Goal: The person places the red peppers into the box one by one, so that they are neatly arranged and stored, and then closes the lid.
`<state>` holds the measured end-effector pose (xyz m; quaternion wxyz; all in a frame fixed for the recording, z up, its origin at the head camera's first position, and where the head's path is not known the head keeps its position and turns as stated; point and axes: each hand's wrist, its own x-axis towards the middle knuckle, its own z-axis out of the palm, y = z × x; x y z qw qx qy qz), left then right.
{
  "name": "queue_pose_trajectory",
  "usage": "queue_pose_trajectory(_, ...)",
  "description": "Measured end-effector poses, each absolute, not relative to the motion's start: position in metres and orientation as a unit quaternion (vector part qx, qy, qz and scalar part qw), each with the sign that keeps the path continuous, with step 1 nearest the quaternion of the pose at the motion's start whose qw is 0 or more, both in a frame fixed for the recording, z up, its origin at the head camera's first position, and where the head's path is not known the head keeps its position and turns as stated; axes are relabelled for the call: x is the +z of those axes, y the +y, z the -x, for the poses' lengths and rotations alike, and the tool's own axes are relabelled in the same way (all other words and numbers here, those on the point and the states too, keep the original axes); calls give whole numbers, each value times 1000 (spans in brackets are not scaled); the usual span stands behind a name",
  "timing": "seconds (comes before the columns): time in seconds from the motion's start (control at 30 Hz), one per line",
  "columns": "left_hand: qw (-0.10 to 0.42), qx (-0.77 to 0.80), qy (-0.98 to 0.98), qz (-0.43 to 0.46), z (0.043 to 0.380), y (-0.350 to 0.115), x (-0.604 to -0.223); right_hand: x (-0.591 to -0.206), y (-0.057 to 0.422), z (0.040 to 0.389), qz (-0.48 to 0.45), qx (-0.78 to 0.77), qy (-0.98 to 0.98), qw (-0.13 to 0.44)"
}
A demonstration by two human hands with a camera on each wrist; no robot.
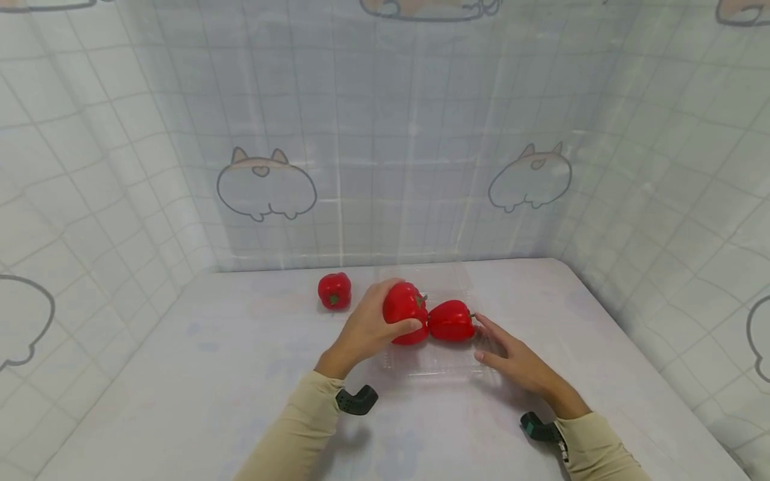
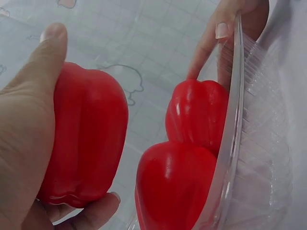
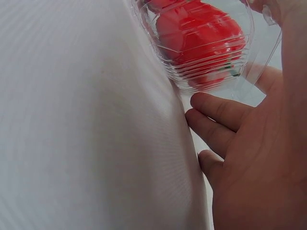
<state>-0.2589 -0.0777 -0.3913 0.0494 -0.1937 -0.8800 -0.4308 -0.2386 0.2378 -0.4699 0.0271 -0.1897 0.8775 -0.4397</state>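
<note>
My left hand [image 1: 375, 317] grips a red bell pepper [image 2: 88, 136], thumb on one side and fingers round the other, raised over a clear plastic box [image 1: 427, 369]. Two more red bell peppers lie in that box: one [image 2: 175, 184] partly hidden below the held pepper in the head view, the other [image 1: 451, 321] on its side, stem toward my right hand. That right hand [image 1: 520, 361] is at the box's right side, fingers loosely extended. Its index fingertip reaches the stem end of the right pepper, and the thumb is near the rim.
Another red bell pepper [image 1: 334, 291] stands on the white table [image 1: 210, 401], back left of the box. The box's clear lid [image 1: 430, 275] lies tilted back behind it. Patterned sheeting [image 1: 373, 133] walls the table's back and sides.
</note>
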Motion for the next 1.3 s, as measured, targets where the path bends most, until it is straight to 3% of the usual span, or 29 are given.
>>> queue_pose_trajectory(0.43, 89, -450, -861, 218, 259, -75, -396, -474, 238, 237, 176, -434, 883, 41)
queue_pose_trajectory(0.83, 42, -415, -884, 212, 254, -67, -394, -472, 237, 239, 184, -431, 883, 33)
queue_pose_trajectory(1.3, 25, -368, -893, 256, 243, -44, -390, -467, 238, 236, 172, -426, 888, 39)
